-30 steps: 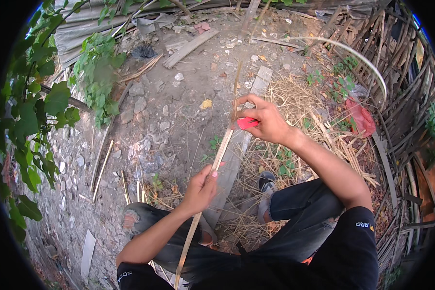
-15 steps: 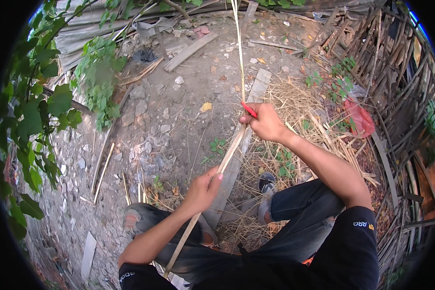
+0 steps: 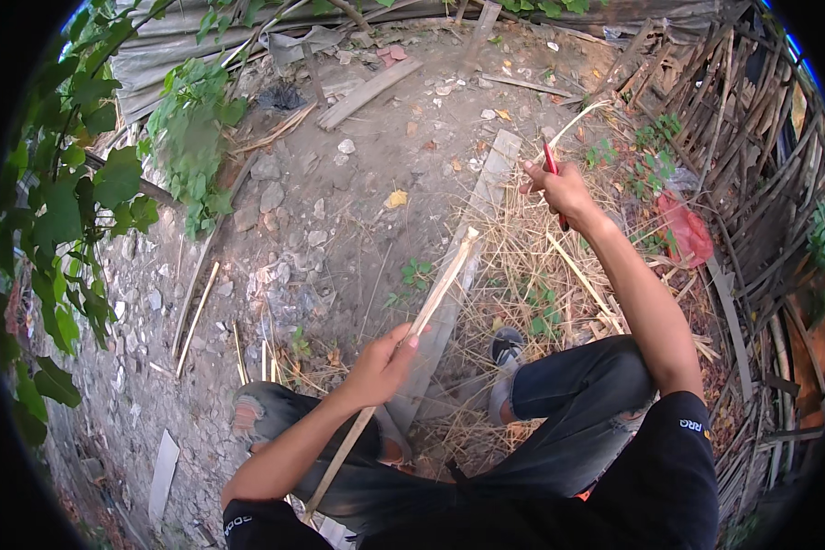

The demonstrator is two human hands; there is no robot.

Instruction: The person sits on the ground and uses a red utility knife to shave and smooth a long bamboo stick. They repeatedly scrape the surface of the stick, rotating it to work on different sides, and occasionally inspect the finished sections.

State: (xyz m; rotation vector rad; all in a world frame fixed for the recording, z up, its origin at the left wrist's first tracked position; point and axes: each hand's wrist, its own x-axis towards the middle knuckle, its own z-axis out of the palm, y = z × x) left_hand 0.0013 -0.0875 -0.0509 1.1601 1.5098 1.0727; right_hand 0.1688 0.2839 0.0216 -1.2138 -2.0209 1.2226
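My left hand [image 3: 380, 367] is closed around a pale bamboo strip [image 3: 447, 279]. That strip slants from beside my left thigh up past my fingers, and its far end looks frayed. Up and to the right, my right hand [image 3: 562, 192] grips a slim red knife [image 3: 550, 158]; its blade cannot be made out clearly. A thin pale sliver [image 3: 577, 116] sticks out beyond the right hand, apart from the strip in my left. Under the bamboo strip, a long weathered board [image 3: 435, 344] lies on the ground between my feet.
Straw-like shavings [image 3: 513, 275] cover the ground right of the board. A red plastic bag [image 3: 680, 226] lies by a fence of sticks [image 3: 752, 156] at the right. Leafy vines [image 3: 64, 220] hang at the left, over stony soil. Another plank [image 3: 369, 93] rests farther off.
My right hand has moved up and right, away from the strip. The long thin piece that ran to the top is now a short sliver beyond it. My left hand stays nearly still.
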